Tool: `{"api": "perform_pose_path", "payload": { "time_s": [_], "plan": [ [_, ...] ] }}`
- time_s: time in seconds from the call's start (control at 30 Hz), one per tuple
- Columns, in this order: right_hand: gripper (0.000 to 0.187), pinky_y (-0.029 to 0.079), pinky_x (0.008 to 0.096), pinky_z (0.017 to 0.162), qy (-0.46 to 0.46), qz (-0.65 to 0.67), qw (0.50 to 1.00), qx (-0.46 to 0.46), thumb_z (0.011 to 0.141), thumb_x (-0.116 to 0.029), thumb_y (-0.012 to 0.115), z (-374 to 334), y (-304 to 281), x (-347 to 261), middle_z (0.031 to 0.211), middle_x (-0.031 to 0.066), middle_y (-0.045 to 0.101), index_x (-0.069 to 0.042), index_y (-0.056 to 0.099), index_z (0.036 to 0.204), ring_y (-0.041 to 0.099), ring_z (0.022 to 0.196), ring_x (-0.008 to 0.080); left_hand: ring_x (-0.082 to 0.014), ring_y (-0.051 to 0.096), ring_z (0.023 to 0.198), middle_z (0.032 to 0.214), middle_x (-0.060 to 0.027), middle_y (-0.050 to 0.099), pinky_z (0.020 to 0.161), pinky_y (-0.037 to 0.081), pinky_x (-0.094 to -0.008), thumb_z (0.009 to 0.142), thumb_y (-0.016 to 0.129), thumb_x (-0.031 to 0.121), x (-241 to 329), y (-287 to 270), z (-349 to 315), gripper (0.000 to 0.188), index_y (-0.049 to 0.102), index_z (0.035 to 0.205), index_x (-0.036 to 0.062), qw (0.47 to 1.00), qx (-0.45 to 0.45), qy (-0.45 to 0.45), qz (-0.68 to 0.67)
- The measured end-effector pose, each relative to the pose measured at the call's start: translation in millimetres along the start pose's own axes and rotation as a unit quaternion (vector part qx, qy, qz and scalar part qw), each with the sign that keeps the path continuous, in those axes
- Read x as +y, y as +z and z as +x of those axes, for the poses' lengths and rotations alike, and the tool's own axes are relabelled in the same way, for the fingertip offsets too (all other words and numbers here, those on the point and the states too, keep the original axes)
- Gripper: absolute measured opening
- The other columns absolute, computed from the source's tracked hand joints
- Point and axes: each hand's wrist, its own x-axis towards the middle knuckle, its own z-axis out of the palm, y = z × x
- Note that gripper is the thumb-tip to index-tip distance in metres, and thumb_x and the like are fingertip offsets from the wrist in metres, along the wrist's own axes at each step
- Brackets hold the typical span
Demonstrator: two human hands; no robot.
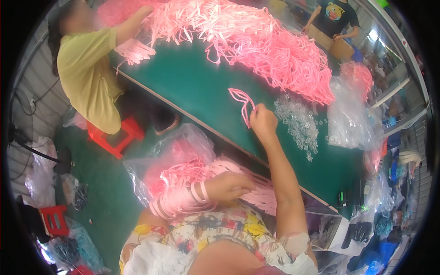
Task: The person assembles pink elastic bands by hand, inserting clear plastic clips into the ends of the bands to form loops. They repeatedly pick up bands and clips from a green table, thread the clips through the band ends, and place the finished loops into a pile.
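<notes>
My right hand (264,121) is closed on a thin pink strap (242,97), whose loop stands out to the left above the green table (183,82). Many pale pink straps (176,201) are looped around my left forearm near the wrist. At my lap, my left hand (229,187) has its fingers loosely bent and apart from the thumb, with nothing visible in them. More pink straps (259,195) lie just beside and below that hand. Small clear plastic pieces (298,121) are scattered on the table to the right of my right hand.
A long heap of pink straps (275,55) covers the table's far side. A clear plastic bag (350,117) stands at the right. A bag of pink material (178,151) sits by my left arm. One person (89,73) works at left beside a red stool (114,137); another (334,20) stands far right.
</notes>
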Motion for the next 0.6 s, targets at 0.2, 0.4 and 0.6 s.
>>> {"api": "perform_pose_path", "payload": {
  "time_s": [0.2, 0.4, 0.6],
  "plan": [
    [0.009, 0.046, 0.0425, 0.058, 0.003, 0.194, 0.976, 0.1, 0.083, -0.013, 0.06, -28.5, -41.5, -14.7, 0.069, 0.0123, 0.062, -0.006, 0.058, 0.087, 0.061, 0.063, 0.0334, -0.0294, 0.062, 0.086, 0.095, -0.0145, 0.063, 0.074, 0.049, -0.036, 0.08, 0.057, -0.003, 13.3, -27.6, -4.5, 0.021, 0.063, 0.1, 0.0009, 0.971, 0.178, 0.033, 0.156],
    [0.013, 0.045, 0.0393, 0.059, -0.294, 0.14, 0.944, 0.048, 0.075, -0.01, 0.065, -122.5, -78.8, -32.5, 0.075, 0.01, 0.06, -0.006, 0.059, 0.086, 0.06, 0.068, 0.03, -0.0289, 0.059, 0.091, 0.097, -0.0089, 0.061, 0.078, 0.046, -0.0453, 0.07, 0.066, 0.013, 44.3, -18.8, 15.9, 0.038, 0.063, 0.108, 0.0118, 0.871, 0.227, 0.144, 0.41],
    [0.013, 0.047, 0.0385, 0.064, -0.157, 0.338, 0.923, -0.098, 0.076, -0.01, 0.066, -190.9, -76.4, -2.6, 0.078, 0.0149, 0.06, -0.002, 0.062, 0.086, 0.059, 0.069, 0.0324, -0.0252, 0.052, 0.073, 0.079, -0.0058, 0.054, 0.064, 0.039, -0.0367, 0.07, 0.068, 0.018, 32.1, 1.0, 4.1, 0.046, 0.061, 0.115, 0.0137, 0.946, 0.047, 0.001, 0.322]
  ]
}}
